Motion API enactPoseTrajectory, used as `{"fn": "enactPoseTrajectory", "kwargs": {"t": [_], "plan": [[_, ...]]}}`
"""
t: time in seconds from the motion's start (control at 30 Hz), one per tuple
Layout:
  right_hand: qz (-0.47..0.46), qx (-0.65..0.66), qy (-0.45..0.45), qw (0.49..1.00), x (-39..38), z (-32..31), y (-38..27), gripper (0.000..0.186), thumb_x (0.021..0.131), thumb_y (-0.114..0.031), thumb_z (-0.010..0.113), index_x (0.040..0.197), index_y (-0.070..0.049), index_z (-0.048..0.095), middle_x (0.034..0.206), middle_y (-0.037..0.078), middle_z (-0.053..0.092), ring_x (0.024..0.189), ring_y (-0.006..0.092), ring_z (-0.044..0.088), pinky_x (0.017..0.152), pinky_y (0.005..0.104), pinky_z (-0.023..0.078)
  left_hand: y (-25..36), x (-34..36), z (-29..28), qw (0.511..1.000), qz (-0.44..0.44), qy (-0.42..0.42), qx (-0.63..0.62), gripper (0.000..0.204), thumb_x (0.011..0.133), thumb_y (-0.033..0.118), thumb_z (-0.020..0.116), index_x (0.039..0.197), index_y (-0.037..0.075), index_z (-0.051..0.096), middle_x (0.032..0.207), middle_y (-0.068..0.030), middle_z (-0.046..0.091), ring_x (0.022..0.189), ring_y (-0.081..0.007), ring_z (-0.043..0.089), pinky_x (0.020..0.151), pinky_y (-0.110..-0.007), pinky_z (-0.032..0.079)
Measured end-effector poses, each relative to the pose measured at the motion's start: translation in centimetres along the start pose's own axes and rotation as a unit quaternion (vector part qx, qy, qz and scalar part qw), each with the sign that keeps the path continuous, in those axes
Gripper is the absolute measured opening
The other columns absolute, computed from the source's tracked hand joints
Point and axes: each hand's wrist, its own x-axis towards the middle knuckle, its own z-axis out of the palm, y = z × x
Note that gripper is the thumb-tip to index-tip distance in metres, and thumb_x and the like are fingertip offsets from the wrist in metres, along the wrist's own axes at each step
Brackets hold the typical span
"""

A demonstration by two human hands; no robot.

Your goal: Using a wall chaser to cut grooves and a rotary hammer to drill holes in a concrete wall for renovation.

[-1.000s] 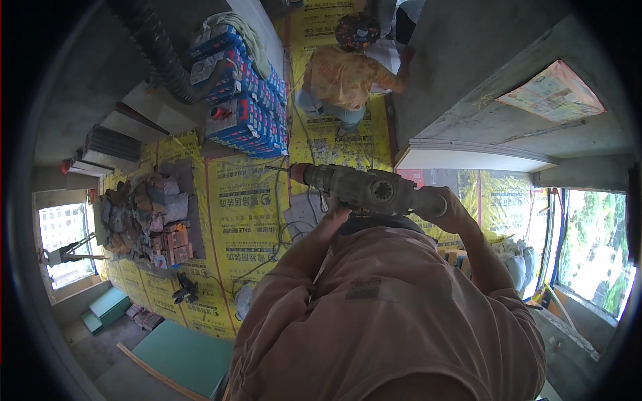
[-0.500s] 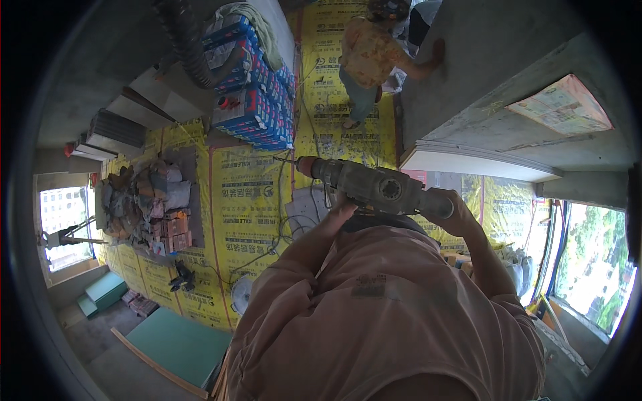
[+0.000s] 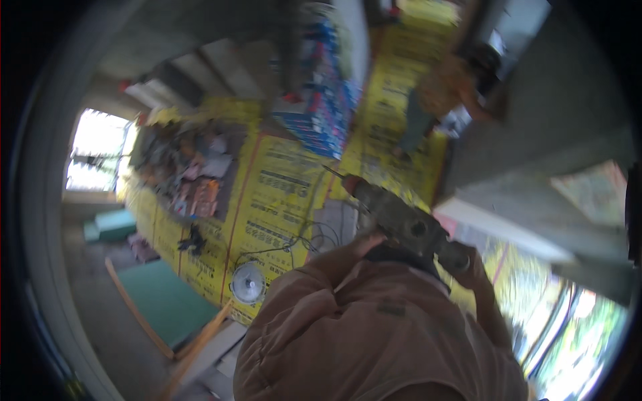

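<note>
A grey rotary hammer drill (image 3: 401, 217) is held across the front of my body, its thin bit (image 3: 332, 172) pointing to the far left. My right hand (image 3: 472, 269) is closed round its rear end. Under the front part my left hand (image 3: 366, 242) supports the drill; its fingers are mostly hidden behind the tool and blurred. Nothing touches the bit's tip. A dark cable (image 3: 294, 246) lies in loops on the yellow floor covering to the left of the drill.
Stacked blue boxes (image 3: 317, 110) stand ahead. A co-worker (image 3: 445, 90) leans on the grey wall at the far right. Left lie a rubble heap (image 3: 194, 170) and a green board (image 3: 164, 301). A round, light-coloured object (image 3: 248, 282) is near my left side.
My view has turned, so the room is tilted and blurred. The drill now slants more, its bit end up and to the left. Both hands stay on it.
</note>
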Motion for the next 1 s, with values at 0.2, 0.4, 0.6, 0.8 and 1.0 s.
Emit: {"fn": "enactPoseTrajectory", "kwargs": {"t": [0.2, 0.4, 0.6, 0.8, 1.0], "plan": [[-0.029, 0.061, -0.075, 0.995, 1.9, -1.6, -2.6, 0.032, 0.076, -0.008, 0.075, 0.105, 0.001, 0.064, 0.087, 0.019, 0.070, 0.085, 0.0315, 0.072, 0.070, 0.0386, 0.054, 1.8, 0.7, 1.6, 0.978, 0.104, 0.157, 0.094, 0.045, 0.097, 0.026, 0.063, 0.138, 0.010, 0.050, 0.132, -0.0038, 0.058, 0.118, -0.0184, 0.058, 0.103, -0.035, 0.047], [-0.031, 0.148, -0.187, 0.971, 4.8, -3.0, 1.3, 0.031, 0.077, -0.007, 0.075, 0.105, 0.002, 0.064, 0.086, 0.018, 0.071, 0.081, 0.0289, 0.073, 0.068, 0.0377, 0.054, 4.9, -0.8, 2.0, 0.956, 0.148, 0.201, 0.151, 0.045, 0.098, 0.026, 0.062, 0.138, 0.010, 0.050, 0.133, -0.0041, 0.058, 0.118, -0.0187, 0.058, 0.103, -0.036, 0.047], [-0.041, 0.141, -0.205, 0.968, 5.9, -4.3, 1.6, 0.031, 0.077, -0.009, 0.077, 0.104, 0.000, 0.065, 0.087, 0.019, 0.072, 0.085, 0.0331, 0.073, 0.068, 0.0374, 0.055, 4.1, -0.1, 4.1, 0.947, 0.190, 0.209, 0.151, 0.045, 0.098, 0.027, 0.062, 0.138, 0.010, 0.050, 0.133, -0.0044, 0.058, 0.118, -0.0190, 0.058, 0.103, -0.036, 0.047], [-0.021, 0.158, -0.248, 0.955, 6.8, -4.2, 2.9, 0.032, 0.077, -0.011, 0.079, 0.103, 0.001, 0.066, 0.088, 0.018, 0.072, 0.086, 0.0296, 0.073, 0.071, 0.0365, 0.055, 5.0, -0.1, 3.4, 0.949, 0.210, 0.203, 0.120, 0.044, 0.098, 0.027, 0.061, 0.137, 0.010, 0.050, 0.133, -0.0047, 0.058, 0.118, -0.0193, 0.058, 0.104, -0.036, 0.047], [-0.066, 0.107, -0.229, 0.965, 7.1, -4.4, 2.4, 0.035, 0.079, -0.015, 0.079, 0.109, -0.001, 0.067, 0.095, 0.017, 0.073, 0.090, 0.0272, 0.073, 0.075, 0.0378, 0.056, 6.8, -3.1, 2.4, 0.971, 0.180, 0.138, 0.078, 0.044, 0.098, 0.027, 0.061, 0.137, 0.009, 0.050, 0.133, -0.0050, 0.058, 0.119, -0.0196, 0.058, 0.104, -0.037, 0.046]]}}
